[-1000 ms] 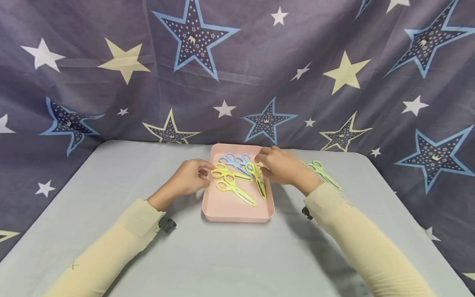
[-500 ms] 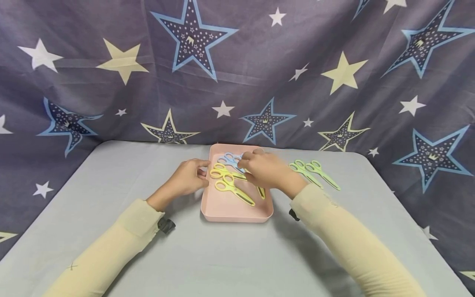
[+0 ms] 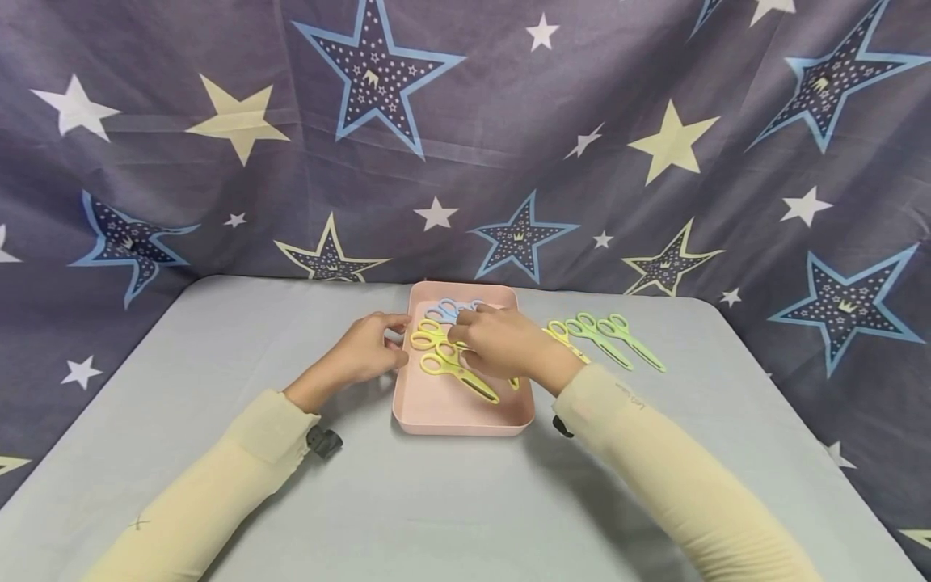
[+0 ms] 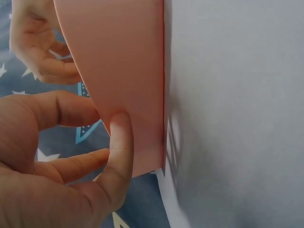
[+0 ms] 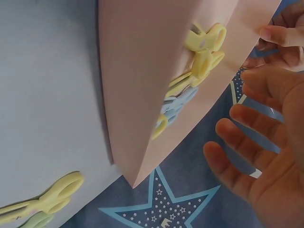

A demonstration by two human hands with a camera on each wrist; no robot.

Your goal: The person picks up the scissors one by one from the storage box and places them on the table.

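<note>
A pink tray (image 3: 465,424) stands on the table with yellow scissors (image 3: 461,378) and blue scissors (image 3: 445,310) lying in it. At its left wall my left hand (image 3: 356,356) pinches the rim; the left wrist view shows the thumb (image 4: 121,142) on the outer face. My right hand (image 3: 502,343) hovers over the tray above the scissors, hiding some of them. Its fingers (image 5: 237,137) are loosely bent and hold nothing in the right wrist view. On the table right of the tray lies another pair of yellow scissors (image 5: 52,197), partly covered by the right arm in the head view.
Two pairs of green scissors, a nearer one (image 3: 600,341) and a farther one (image 3: 634,343), lie beside the yellow pair on the grey table (image 3: 451,509). A dark star-patterned curtain (image 3: 465,178) hangs along the table's back edge.
My right hand has moved left from the tray's right rim to over its middle. The scissors on the table at the right have come into sight. My left hand stays at the rim.
</note>
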